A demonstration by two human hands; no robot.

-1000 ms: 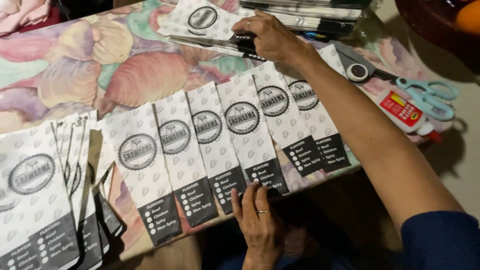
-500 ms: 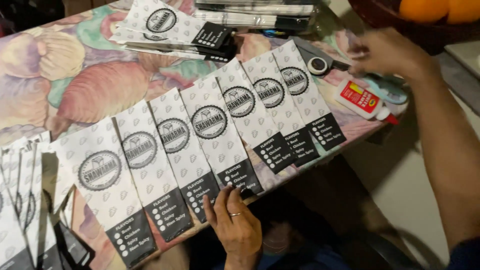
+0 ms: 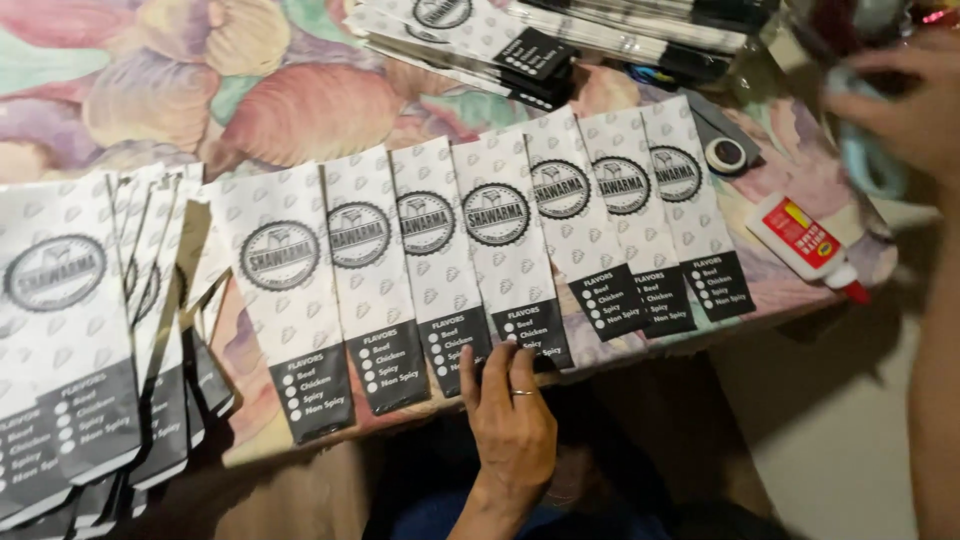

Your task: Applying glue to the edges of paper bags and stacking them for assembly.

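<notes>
1. Right hand (image 3: 905, 105) has shifted from the far bag stack to 2 o'clock, blurred, curled round pale-blue scissors (image 3: 862, 160).
2. Left hand (image 3: 512, 415), fingers spread, presses the row of paper bags (image 3: 490, 260) at 6 o'clock.
3. Seven bags laid overlapping; piles at 9 o'clock (image 3: 70, 340) and 12 o'clock (image 3: 480, 45) remain.
4. Floral tablecloth (image 3: 200, 90), glue bottle (image 3: 805, 245), tape roll (image 3: 725, 155); dim floor below.

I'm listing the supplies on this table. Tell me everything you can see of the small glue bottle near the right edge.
The glue bottle is small, white and plastic-looking, with a red label and a red tip. It lies on its side on the floral tablecloth, tip pointing toward the table's near right corner. It sits just right of the row of paper bags, apart from them. No hand touches it; the right hand is above it, blurred.
</notes>
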